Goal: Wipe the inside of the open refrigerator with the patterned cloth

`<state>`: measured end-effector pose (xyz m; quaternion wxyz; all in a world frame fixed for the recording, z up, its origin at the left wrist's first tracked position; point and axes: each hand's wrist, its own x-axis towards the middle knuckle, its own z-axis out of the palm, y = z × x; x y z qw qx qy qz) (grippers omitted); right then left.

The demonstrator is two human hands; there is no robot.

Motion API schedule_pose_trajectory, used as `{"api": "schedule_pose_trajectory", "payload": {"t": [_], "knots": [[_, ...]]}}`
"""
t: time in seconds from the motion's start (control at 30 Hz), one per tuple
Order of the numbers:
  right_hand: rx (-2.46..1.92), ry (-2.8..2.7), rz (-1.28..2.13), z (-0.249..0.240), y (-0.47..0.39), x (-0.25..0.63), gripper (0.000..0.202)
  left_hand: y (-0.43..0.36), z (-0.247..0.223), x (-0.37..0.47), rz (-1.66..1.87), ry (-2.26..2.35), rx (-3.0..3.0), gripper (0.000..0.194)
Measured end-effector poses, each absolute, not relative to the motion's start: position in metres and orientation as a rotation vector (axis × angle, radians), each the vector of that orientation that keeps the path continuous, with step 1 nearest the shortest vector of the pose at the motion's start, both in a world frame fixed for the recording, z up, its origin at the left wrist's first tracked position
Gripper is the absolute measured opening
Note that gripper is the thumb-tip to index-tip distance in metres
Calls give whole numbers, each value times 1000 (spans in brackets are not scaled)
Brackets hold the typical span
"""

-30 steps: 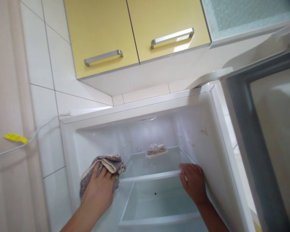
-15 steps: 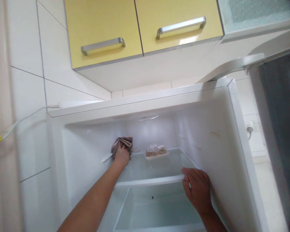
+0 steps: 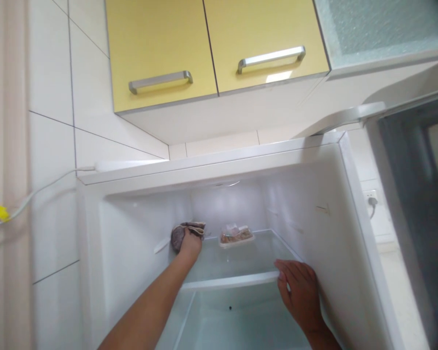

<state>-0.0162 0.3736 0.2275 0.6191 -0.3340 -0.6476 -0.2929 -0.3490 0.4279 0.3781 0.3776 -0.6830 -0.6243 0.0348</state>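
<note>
My left hand reaches into the open fridge and grips a dark patterned cloth with a pale edge. The cloth is pressed at the back left, by the inner wall and above the glass shelf. My right hand rests at the right end of the shelf's white front edge, its fingers bent over it. Toward the back of this shelf stands a small white tray of wrapped food, to the right of the cloth.
A lower shelf lies beneath. The fridge door stands open on the right. Yellow cabinets with metal handles hang above. A pale cable with a yellow tag runs along the left, and a plug sits in a wall socket.
My left hand has moved slightly to the right with the cloth, deeper along the back left of the shelf. My right hand stays on the shelf edge. The view has tilted up a little.
</note>
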Motion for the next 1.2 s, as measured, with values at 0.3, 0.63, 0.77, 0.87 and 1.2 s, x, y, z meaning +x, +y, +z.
{"api": "schedule_pose_trajectory", "payload": {"t": [0.3, 0.63, 0.77, 0.87, 1.2], "knots": [[-781, -1498, -704, 227, 373, -16, 21, 305, 402, -339, 187, -1552, -1791, 37], [-812, -1507, -686, 228, 372, -16, 20, 211, 462, -354, -180, -1278, -1538, 50], [-812, -1502, -694, 229, 371, -16, 20, 250, 480, -345, -111, -1367, -1441, 45], [-797, -1494, -701, 229, 370, -17, 20, 293, 486, -344, -174, -1431, -1524, 44], [-770, -1457, -753, 227, 377, -17, 21, 410, 481, -355, -323, -1500, -1629, 43]]}}
